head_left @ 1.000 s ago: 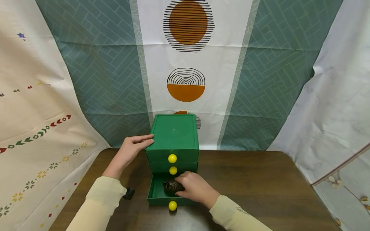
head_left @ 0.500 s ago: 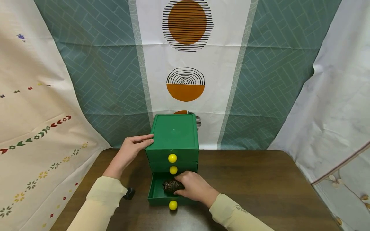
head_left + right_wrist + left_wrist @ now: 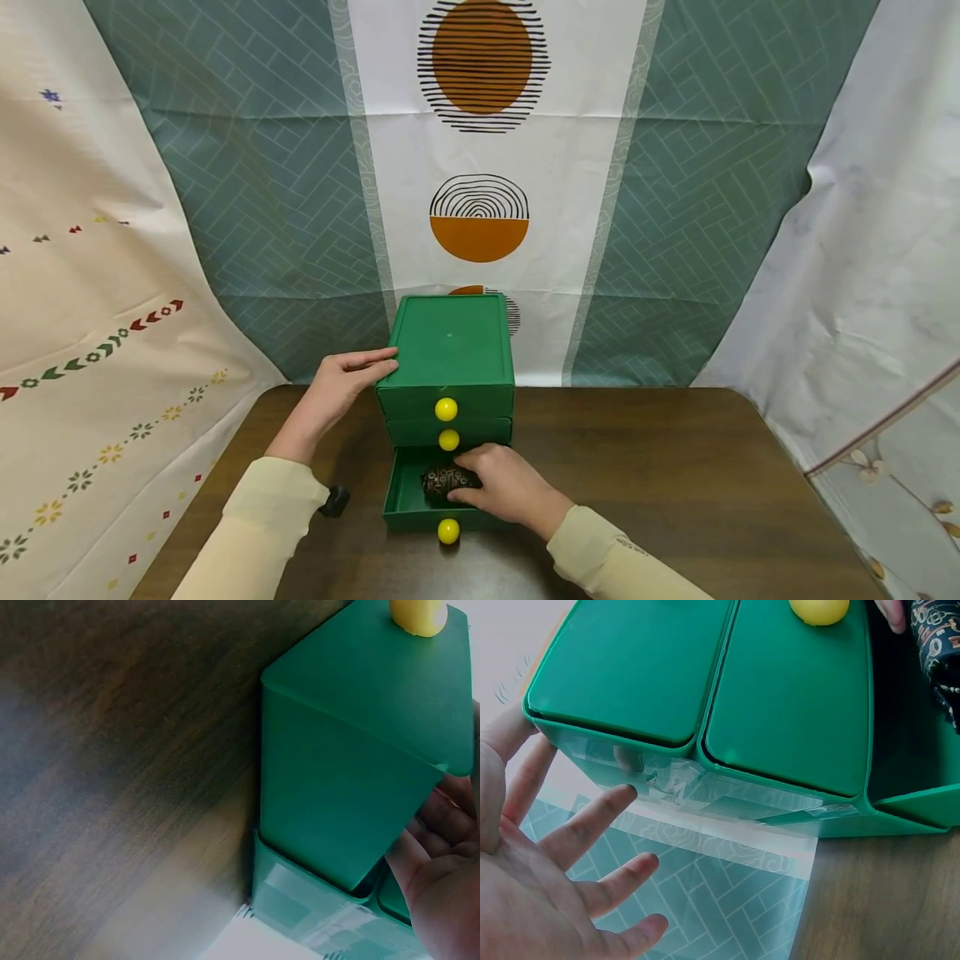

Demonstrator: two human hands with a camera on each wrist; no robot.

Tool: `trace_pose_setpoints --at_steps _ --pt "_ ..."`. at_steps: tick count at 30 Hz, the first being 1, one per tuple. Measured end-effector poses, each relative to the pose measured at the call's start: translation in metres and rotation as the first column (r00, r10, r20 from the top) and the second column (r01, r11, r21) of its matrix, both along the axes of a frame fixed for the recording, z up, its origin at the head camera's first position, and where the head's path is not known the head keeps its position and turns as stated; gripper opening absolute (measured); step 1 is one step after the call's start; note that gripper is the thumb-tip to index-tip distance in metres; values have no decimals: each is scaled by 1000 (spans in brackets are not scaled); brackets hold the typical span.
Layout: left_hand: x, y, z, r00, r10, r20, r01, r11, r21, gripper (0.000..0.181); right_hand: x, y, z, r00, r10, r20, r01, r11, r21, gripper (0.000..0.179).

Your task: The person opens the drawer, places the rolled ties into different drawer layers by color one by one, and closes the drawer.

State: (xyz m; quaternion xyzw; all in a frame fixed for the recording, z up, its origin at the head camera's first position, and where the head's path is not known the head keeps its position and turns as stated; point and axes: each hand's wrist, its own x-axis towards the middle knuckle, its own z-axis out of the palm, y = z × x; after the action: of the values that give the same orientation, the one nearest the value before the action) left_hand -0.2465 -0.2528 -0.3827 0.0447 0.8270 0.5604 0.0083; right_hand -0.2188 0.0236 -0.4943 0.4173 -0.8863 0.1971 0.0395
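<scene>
A green drawer unit (image 3: 452, 342) stands on the table, its bottom drawer (image 3: 405, 492) pulled out by a yellow knob (image 3: 448, 532). Inside that drawer lies a dark rolled-up cloth bundle (image 3: 444, 482) with a light key-like print, clearer on the bundle (image 3: 936, 634) in the left wrist view. My right hand (image 3: 513, 492) reaches into the drawer and grips the bundle's right end between thumb and fingers. My left hand (image 3: 341, 387) rests its fingertips on the unit's upper left edge, fingers fairly straight. The right wrist view hides the bundle behind the drawer wall.
Two closed drawers with yellow knobs (image 3: 446, 409) sit above the pulled-out one. A small black object (image 3: 335, 502) shows beside the left sleeve. The brown wooden table (image 3: 637, 475) ends at a patterned curtain (image 3: 652, 333) behind.
The cloth bundle has turned in the right hand and looks smoother and rounder, with more print showing. The left hand and the drawer have stayed in place.
</scene>
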Motion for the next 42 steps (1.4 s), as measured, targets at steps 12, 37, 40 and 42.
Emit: trace_pose_setpoints --at_steps 12,37,40,42 --pt "1 -1 0 1000 -9 1 9 1000 9 48 19 9 11 992 -68 107 87 980 -178 28" --pt "0 -1 -2 1000 -14 -1 14 1000 14 48 39 11 21 740 153 655 37 963 -267 11" --pt "0 0 -1 1000 -11 1 11 1000 27 48 39 12 22 739 156 656 20 967 -252 13" --pt "0 0 0 1000 -7 2 7 1000 28 49 40 13 23 743 151 653 6 973 -231 15"
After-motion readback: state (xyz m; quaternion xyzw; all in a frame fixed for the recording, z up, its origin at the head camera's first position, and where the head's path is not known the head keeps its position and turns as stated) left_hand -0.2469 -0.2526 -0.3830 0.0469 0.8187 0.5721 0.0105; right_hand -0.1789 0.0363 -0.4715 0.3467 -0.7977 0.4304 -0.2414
